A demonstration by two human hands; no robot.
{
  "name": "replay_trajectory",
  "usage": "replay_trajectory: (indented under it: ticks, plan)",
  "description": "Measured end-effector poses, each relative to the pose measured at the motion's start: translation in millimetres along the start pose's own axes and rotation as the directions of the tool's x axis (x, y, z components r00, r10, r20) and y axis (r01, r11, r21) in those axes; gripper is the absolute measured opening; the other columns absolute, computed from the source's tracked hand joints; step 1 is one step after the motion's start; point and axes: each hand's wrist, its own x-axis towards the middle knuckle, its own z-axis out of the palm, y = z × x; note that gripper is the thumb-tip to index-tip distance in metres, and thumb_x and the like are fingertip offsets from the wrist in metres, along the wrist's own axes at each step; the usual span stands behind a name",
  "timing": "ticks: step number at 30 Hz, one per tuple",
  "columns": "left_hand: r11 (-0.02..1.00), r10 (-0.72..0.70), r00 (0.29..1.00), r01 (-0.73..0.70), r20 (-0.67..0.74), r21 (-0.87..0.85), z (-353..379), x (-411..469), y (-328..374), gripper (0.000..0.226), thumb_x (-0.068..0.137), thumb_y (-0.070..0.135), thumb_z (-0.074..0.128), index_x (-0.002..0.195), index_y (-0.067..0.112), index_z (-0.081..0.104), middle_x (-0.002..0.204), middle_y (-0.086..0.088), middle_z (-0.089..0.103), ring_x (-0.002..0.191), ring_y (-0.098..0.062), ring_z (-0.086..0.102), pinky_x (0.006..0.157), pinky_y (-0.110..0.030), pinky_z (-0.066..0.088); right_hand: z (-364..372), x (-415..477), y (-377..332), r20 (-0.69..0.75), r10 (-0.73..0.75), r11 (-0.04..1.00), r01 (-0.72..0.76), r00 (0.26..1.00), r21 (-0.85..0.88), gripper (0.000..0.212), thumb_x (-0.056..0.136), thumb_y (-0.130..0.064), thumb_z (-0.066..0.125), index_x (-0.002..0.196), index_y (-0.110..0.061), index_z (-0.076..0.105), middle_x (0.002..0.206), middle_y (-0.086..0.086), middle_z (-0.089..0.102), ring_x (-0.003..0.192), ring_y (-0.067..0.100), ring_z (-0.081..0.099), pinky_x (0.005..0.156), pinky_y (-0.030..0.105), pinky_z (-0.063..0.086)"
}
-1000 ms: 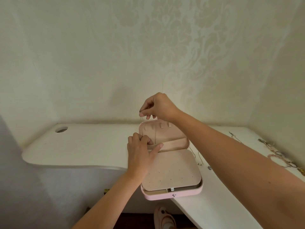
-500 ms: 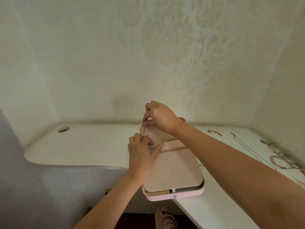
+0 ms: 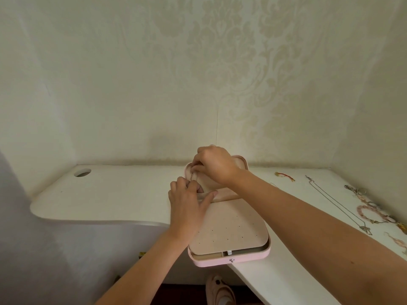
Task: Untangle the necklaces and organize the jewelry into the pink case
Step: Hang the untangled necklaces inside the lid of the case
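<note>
Below the table's near edge my shoe [image 3: 220,289] shows. The pink case [image 3: 231,261] lies open on the table [image 3: 123,199], its front hanging just over that near edge. A beige panel [image 3: 231,230] dotted with small holes covers its base. My left hand [image 3: 187,208] rests at the hinge, fingers curled by the lower end of a thin chain [image 3: 192,176], thumb stretched across the lid's pocket; whether it grips the chain I cannot tell. Just beyond, my right hand [image 3: 214,167] pinches the chain's upper end over the opened lid. Along the table's right edge lie a pink bead bracelet [image 3: 361,211], a long silver necklace [image 3: 337,204] and, farther back, a red cord bracelet [image 3: 284,176]. A round hole [image 3: 82,172] sits near the far left corner.
</note>
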Motion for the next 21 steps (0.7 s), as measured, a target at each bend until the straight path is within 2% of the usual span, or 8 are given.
replay_trajectory:
  ticks: [3,8,10,12,15,17,21]
  plan:
    - [1.000,-0.007,1.000,0.007,0.012,-0.006,0,-1,0,0.036,0.080,0.049,0.069,0.079,0.014,0.060,0.089,0.003,0.037,0.087,-0.017,0.030,0.075,-0.028,0.025,-1,3,-2,0.023,0.069,0.993,-0.071,0.997,0.098,0.022,0.089,-0.027,0.062,0.101,-0.012,0.073,0.101,0.004,0.069,0.097,0.022,0.059,0.070,0.028,0.038]
    - [1.000,-0.005,0.999,0.005,0.034,0.014,0,2,2,0.036,0.081,0.051,0.066,0.080,0.015,0.059,0.091,0.004,0.037,0.088,-0.016,0.028,0.076,-0.027,0.024,-9,5,0,0.125,0.088,0.966,-0.115,0.988,0.230,0.020,0.085,-0.025,0.069,0.094,-0.008,0.074,0.088,0.004,0.071,0.077,0.015,0.055,0.067,0.029,0.042]
    - [1.000,-0.005,0.999,0.004,0.040,0.016,0,2,3,0.036,0.082,0.050,0.066,0.080,0.015,0.060,0.091,0.004,0.037,0.088,-0.015,0.028,0.076,-0.026,0.022,-11,4,2,0.118,0.080,0.964,-0.107,0.990,0.245,0.018,0.084,-0.024,0.070,0.092,-0.009,0.075,0.076,-0.002,0.064,0.070,0.012,0.052,0.064,0.026,0.040]
    - [1.000,-0.007,1.000,0.007,0.028,0.005,0,1,2,0.036,0.081,0.049,0.067,0.080,0.014,0.061,0.090,0.004,0.037,0.087,-0.015,0.028,0.075,-0.026,0.022,-13,4,1,0.038,0.074,0.962,-0.081,0.997,0.261,0.014,0.085,-0.021,0.069,0.090,-0.010,0.075,0.068,-0.011,0.052,0.064,0.007,0.047,0.059,0.021,0.035]
    - [1.000,-0.008,1.000,0.008,0.013,-0.002,0,0,1,0.036,0.081,0.049,0.067,0.080,0.013,0.061,0.090,0.003,0.037,0.087,-0.015,0.028,0.075,-0.026,0.022,-14,6,0,-0.063,0.026,0.977,-0.012,0.998,0.214,0.012,0.084,-0.019,0.068,0.088,-0.011,0.075,0.076,-0.007,0.050,0.069,0.010,0.047,0.062,0.026,0.034]
    - [1.000,0.000,1.000,0.000,0.006,-0.001,0,0,1,0.036,0.081,0.048,0.067,0.080,0.013,0.061,0.090,0.004,0.037,0.087,-0.015,0.028,0.076,-0.025,0.023,-12,7,-1,-0.072,-0.029,0.987,0.040,0.997,0.153,0.012,0.083,-0.020,0.070,0.088,-0.011,0.075,0.081,-0.004,0.052,0.072,0.010,0.048,0.062,0.026,0.030]
    - [1.000,0.000,1.000,0.000,0.013,-0.001,-1,0,2,0.035,0.081,0.049,0.067,0.081,0.014,0.061,0.091,0.004,0.037,0.087,-0.014,0.028,0.075,-0.025,0.023,-7,5,1,-0.092,-0.074,0.986,0.087,0.993,0.143,0.010,0.082,-0.018,0.071,0.086,-0.009,0.074,0.087,0.004,0.060,0.074,0.018,0.056,0.062,0.027,0.032]
